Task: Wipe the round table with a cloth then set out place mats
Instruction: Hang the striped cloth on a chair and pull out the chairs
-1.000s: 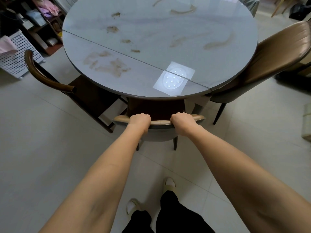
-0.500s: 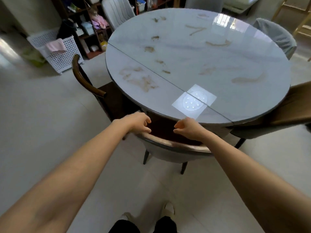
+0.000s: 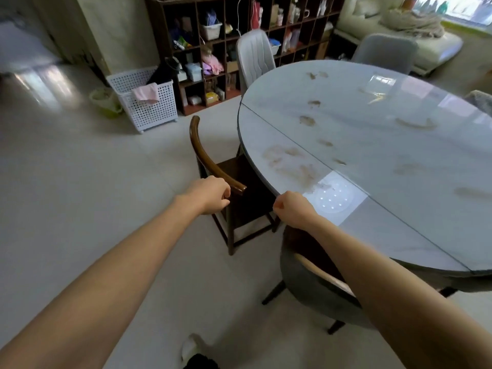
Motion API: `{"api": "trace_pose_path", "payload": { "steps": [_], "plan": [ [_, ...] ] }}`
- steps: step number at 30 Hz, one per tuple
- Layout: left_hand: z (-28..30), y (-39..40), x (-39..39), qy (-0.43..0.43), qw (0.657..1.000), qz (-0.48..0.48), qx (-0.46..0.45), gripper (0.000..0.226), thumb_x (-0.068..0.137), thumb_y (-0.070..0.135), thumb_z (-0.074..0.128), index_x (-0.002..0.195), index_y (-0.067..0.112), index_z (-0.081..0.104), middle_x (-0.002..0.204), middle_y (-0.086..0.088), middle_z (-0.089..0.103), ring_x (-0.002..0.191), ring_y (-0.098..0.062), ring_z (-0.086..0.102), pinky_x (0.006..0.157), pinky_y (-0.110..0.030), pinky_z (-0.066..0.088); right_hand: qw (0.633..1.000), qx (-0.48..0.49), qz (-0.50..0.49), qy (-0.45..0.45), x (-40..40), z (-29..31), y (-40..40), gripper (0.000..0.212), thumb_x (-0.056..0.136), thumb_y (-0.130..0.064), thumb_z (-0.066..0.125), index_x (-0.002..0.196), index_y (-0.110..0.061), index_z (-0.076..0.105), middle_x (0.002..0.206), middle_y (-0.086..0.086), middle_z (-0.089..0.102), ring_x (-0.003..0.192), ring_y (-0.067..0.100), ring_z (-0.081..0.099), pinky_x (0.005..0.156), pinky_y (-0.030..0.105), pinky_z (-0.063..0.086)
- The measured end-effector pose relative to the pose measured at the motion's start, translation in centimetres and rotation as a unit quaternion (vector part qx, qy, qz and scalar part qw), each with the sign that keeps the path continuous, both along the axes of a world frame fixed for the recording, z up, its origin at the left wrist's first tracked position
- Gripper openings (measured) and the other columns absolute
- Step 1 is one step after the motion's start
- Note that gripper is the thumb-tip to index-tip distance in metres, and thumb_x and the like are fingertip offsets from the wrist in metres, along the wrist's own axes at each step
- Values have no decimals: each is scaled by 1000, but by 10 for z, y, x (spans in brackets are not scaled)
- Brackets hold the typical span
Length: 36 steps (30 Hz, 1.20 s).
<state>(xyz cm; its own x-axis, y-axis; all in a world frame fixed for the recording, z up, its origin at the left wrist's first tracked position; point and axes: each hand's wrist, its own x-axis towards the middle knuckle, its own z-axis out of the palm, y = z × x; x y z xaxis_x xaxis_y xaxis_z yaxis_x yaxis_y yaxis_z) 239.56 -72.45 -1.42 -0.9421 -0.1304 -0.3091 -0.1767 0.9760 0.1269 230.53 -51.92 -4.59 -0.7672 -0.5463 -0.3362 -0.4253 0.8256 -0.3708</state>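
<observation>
My round, glossy grey marble-look table point(image 3: 386, 161) is pretty grubby: brown smeared stains point(image 3: 292, 163) all over, plus a straight seam point(image 3: 306, 147) running across the top.

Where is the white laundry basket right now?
In the head view, the white laundry basket stands on the floor at upper left, beside the dark shelving unit, a pink cloth draped over its rim.

Soft daylight came from a window point(image 3: 464, 8) at the upper right, laying pale glare on the glossy counter point(image 3: 372, 145) beside a bright square reflection point(image 3: 334, 199), while the floor point(image 3: 66, 195) shone at far left, edges bowed with wide-angle distortion, and the forearms blurred slightly.
</observation>
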Motion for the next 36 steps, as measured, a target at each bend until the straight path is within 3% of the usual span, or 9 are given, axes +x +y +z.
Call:
{"api": "trace_pose_path", "payload": {
  "steps": [8,12,17,20,26,30,33,36],
  "plan": [
    [13,-152,-17,-40,998,-26,-34,28,93,35,56,118,23,61,116,-1,63,104,-22,60,85,-39,54,998,20,-34,-46,-7,9,-167,17,93,-21,55,97,-14,69,84,5,67,76,23,68,73,37,61],
    [2,-201,-57,-45,997,-53,-37,37,92,31,59,128,23,55,125,-1,59,112,-22,58,87,-37,53,998,25,-44,-38,-40,7,-218,17,91,-26,60,91,-12,70,87,6,68,79,22,66,72,33,57],
    [-20,-258,-138,-42,995,-88,-38,46,90,24,62,134,22,49,134,-4,52,121,-24,53,91,-35,51,997,10,-61,-36,-111,-16,-288,33,90,-24,64,120,-10,62,112,7,64,101,22,61,88,33,53],
    [-35,-290,-185,-64,990,-117,-49,47,88,21,64,132,19,50,134,-7,52,124,-24,49,98,-37,47,993,15,-72,-89,-143,-40,-328,49,87,-26,69,131,-14,54,119,6,60,107,21,58,90,31,51],
    [-88,-336,-258,-101,962,-228,-114,57,84,22,67,137,17,45,140,-7,47,138,-27,33,114,-40,28,978,36,-117,-172,-167,-85,-376,48,80,-30,75,123,-19,57,104,0,60,96,17,60,85,31,53],
    [-118,-341,-298,-155,922,-322,-147,55,81,23,67,132,19,48,128,-4,56,126,-25,46,112,-41,30,968,55,-162,-183,-171,-108,-395,43,79,-27,74,119,-20,57,103,2,62,93,18,61,85,35,55],
    [-135,-338,-323,-162,885,-401,-173,36,83,18,63,119,21,55,117,-4,61,115,-26,55,108,-42,30,959,108,-234,-120,-168,-121,-411,32,81,-21,68,112,-19,60,96,2,62,88,21,62,78,35,55],
    [-143,-349,-338,-129,857,-466,-177,28,87,14,59,115,19,58,113,-4,61,107,-27,60,86,-36,40,933,152,-324,-42,-156,-127,-435,21,87,-15,62,107,-15,59,95,5,63,86,25,62,73,35,47]
  ]
}}
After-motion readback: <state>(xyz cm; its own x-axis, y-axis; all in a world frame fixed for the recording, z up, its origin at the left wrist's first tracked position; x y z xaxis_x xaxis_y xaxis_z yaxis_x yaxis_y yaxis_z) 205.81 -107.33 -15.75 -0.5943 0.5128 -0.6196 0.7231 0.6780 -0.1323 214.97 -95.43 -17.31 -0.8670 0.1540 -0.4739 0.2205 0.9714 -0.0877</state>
